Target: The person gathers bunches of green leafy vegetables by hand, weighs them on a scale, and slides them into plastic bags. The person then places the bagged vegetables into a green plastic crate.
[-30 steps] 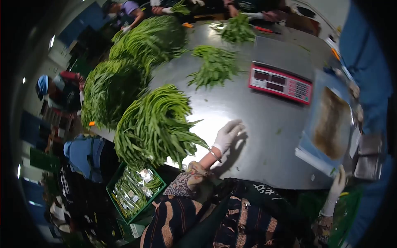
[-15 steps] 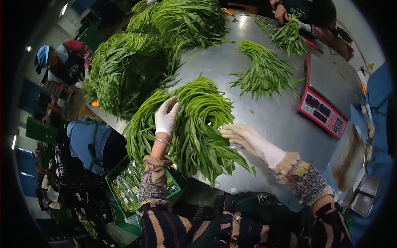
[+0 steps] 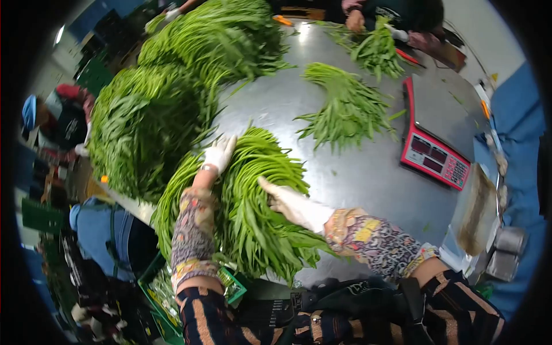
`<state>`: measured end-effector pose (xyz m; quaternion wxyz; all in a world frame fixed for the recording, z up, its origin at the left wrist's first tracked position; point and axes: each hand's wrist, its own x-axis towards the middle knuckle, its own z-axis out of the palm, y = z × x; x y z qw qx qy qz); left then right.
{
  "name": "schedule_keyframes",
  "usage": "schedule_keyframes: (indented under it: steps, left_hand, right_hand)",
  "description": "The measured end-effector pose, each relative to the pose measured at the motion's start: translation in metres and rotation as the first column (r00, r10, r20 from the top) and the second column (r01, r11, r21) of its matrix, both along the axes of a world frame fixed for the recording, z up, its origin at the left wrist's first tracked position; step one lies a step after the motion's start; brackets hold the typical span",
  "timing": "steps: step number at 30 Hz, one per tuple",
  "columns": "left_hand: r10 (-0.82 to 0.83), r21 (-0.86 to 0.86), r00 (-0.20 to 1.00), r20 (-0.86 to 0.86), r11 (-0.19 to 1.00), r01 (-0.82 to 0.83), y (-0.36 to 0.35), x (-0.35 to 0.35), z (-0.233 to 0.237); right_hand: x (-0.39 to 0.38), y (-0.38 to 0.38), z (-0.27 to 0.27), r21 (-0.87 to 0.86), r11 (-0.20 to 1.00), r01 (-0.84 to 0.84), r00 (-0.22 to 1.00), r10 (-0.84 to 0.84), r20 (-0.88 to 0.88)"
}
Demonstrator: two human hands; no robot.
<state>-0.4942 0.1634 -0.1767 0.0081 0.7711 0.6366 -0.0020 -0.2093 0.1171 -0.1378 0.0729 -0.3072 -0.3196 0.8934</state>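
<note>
Both hands wear white gloves and touch a heap of long-stemmed leafy greens (image 3: 261, 167) at the near left of the metal table. My left hand (image 3: 220, 152) lies on the upper stems, its fingers stretched out and pointing away from me. On the heap's right side is my right hand (image 3: 287, 201), with its thumb raised and apart; its other fingers are partly hidden among the leaves. A smaller bunch of greens (image 3: 345, 106) rests on the table further back.
Large piles of greens (image 3: 144, 126) stand at the left. A red scale (image 3: 434, 152) is on the right of the metal table (image 3: 368, 190). Across it, a person's hands (image 3: 355, 21) touch greens. Other people are at left. A green crate (image 3: 152, 287) sits below the table's edge.
My right hand has moved left from the heap's edge onto its stems and leaves. My left hand has shifted up along the stems. The whole view has also shifted.
</note>
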Motion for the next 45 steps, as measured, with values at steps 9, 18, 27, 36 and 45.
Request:
schedule_keyframes:
  steps: [9, 18, 27, 36, 45]
  left_hand:
    - [0.415, -0.422, 0.838, 0.354, 0.870, -0.253, -0.014, 0.079, 0.081]
    - [0.475, -0.384, 0.733, 0.487, 0.870, -0.308, -0.013, 0.075, 0.064]
    - [0.195, 0.370, 0.859, 0.473, 0.841, -0.394, -0.091, 0.119, 0.096]
    - [0.012, 0.512, 0.936, 0.351, 0.835, -0.203, -0.077, 0.115, 0.082]
    - [0.210, 0.153, 0.894, 0.397, 0.945, -0.289, -0.071, 0.106, 0.071]
  right_hand:
    - [-0.020, -0.019, -0.009, 0.049, 0.960, 0.275, 0.957, -0.278, 0.085]
    - [-0.004, -0.020, -0.008, 0.138, 0.926, 0.352, 0.920, -0.316, -0.231]
    - [0.002, -0.025, 0.024, -0.269, 0.892, 0.362, 0.893, -0.415, -0.173]
    - [-0.036, -0.023, -0.083, 0.384, 0.741, 0.551, 0.835, -0.489, -0.254]
    - [-0.030, -0.015, -0.055, 0.202, 0.875, 0.439, 0.819, -0.298, -0.491]
